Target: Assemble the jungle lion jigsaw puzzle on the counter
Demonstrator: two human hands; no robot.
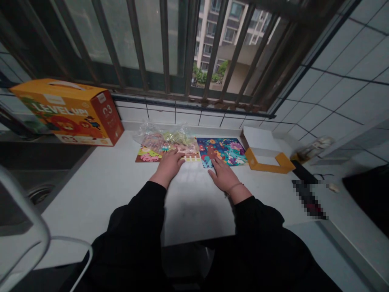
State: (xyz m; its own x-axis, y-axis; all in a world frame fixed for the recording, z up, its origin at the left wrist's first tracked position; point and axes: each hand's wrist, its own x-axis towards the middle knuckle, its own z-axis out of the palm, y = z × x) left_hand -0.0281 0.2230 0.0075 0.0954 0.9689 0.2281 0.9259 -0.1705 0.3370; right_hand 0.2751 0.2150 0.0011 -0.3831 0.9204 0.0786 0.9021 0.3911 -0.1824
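Two colourful picture boards lie side by side on the white counter. The left picture board [147, 157] shows a farm-like scene with a pig and a white fence. Clear plastic bags [164, 138] with small pieces inside cover its upper part. My left hand [170, 163] rests on its lower edge, fingers stretched forward. On the dark blue picture board [231, 148], with animals and flowers, lies my right hand [224, 174], palm down at the lower left, fingers extended. Neither hand grips anything visible.
An orange "LEVEL UP!" carton [69, 115] stands at the left beside the dark sink [39, 192]. An open yellow and white box [269, 160] sits right of the boards. White cables [44, 227] cross the lower left. Behind the counter is a barred window.
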